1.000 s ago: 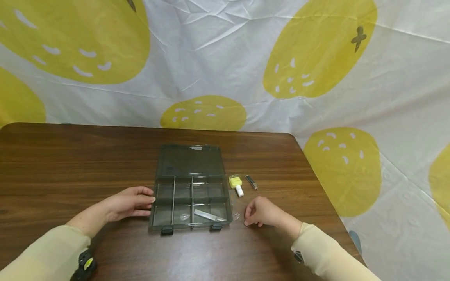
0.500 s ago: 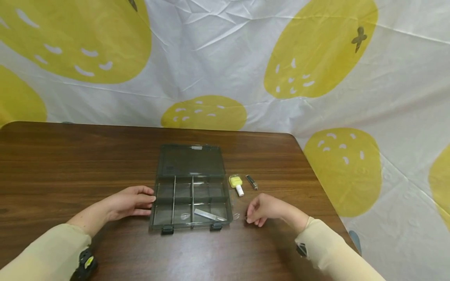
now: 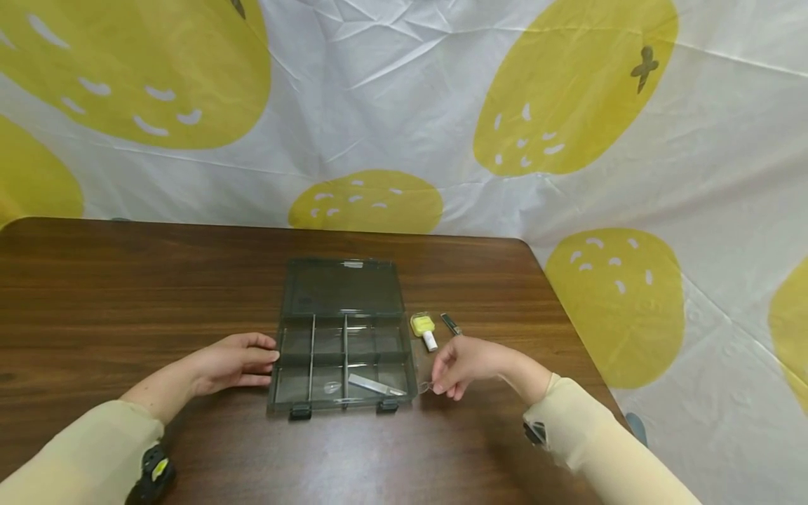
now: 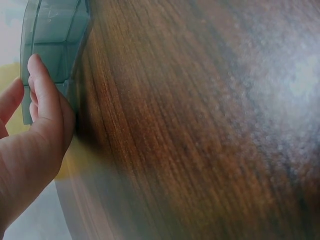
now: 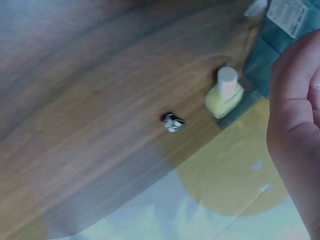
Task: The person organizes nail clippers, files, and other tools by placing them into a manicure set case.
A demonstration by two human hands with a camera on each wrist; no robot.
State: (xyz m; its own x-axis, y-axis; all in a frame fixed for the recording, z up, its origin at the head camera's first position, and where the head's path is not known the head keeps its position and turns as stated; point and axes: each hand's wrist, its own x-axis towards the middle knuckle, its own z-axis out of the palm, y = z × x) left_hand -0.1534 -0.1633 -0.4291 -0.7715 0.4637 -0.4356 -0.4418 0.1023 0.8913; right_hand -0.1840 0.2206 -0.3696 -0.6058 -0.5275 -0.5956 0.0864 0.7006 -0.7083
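your left hand (image 3: pixel 230 365) rests against the left wall of the box (image 3: pixel 293 386), its fingers extended and apart. your right hand (image 3: pixel 466 365) is curled at the clear piece (image 3: pixel 425 387), just right of the box; thumb and fingertips are close together, but you cannot tell whether they grip it. the bottle (image 3: pixel 423 325) and clipper (image 3: pixel 449 323) lie beyond that hand. the strip (image 3: pixel 374 386) lies in the box's front-right compartment.

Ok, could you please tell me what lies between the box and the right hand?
A small clear piece shows between them in the head view.
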